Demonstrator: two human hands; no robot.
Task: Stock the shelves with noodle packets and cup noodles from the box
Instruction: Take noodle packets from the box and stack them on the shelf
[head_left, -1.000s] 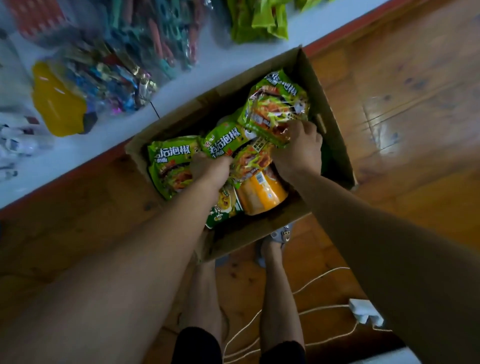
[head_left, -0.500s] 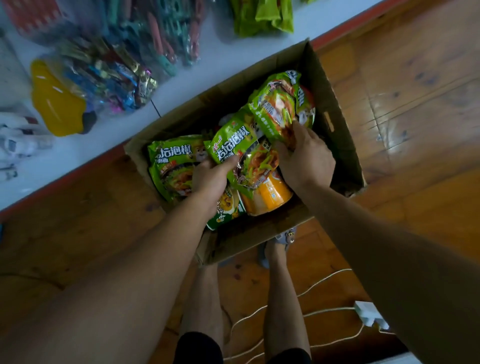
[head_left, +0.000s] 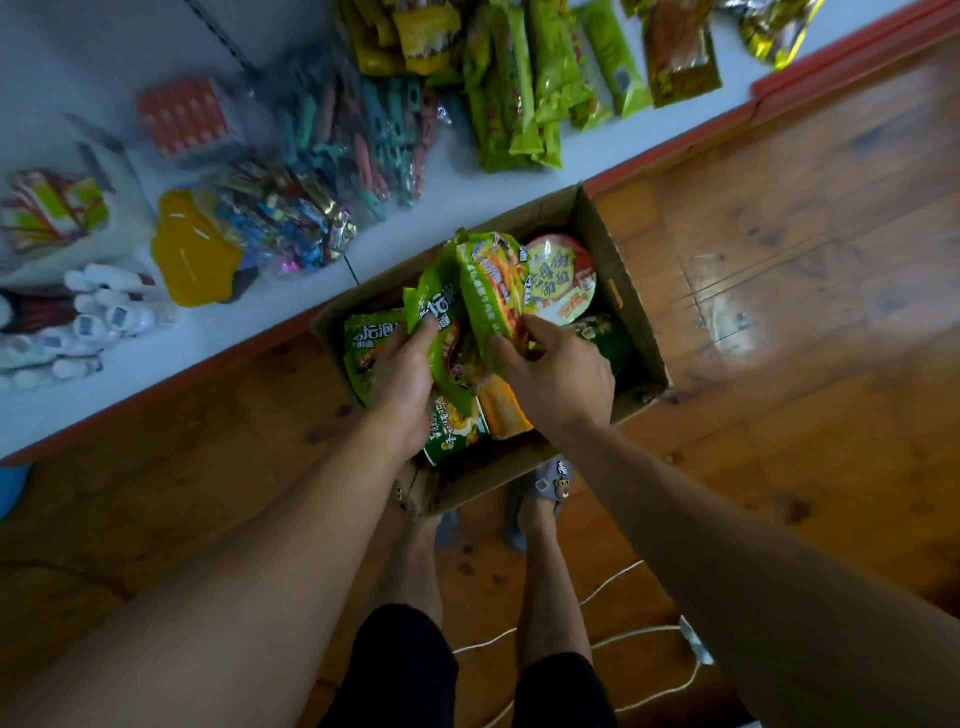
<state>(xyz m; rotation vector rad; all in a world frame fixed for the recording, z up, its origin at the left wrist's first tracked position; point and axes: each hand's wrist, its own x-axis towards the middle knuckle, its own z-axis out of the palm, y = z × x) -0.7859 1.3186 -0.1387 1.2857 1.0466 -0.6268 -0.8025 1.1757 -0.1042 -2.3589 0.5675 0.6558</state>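
Raised higher out of the box, seemingly two noodle packets are gripped between the curled left hand and right hand.

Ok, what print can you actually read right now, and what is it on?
"坛泡": large white, on the green packet lying in the box, partly behind the left hand.
"肉面": smaller, just below on that packet.
On the left-hand packet: white characters, too creased to read.
On the right-hand packet, in the right hand grip: too blurred.
Bowl lid: yellow characters, blurred.
Goods on the shelf: nothing legible.
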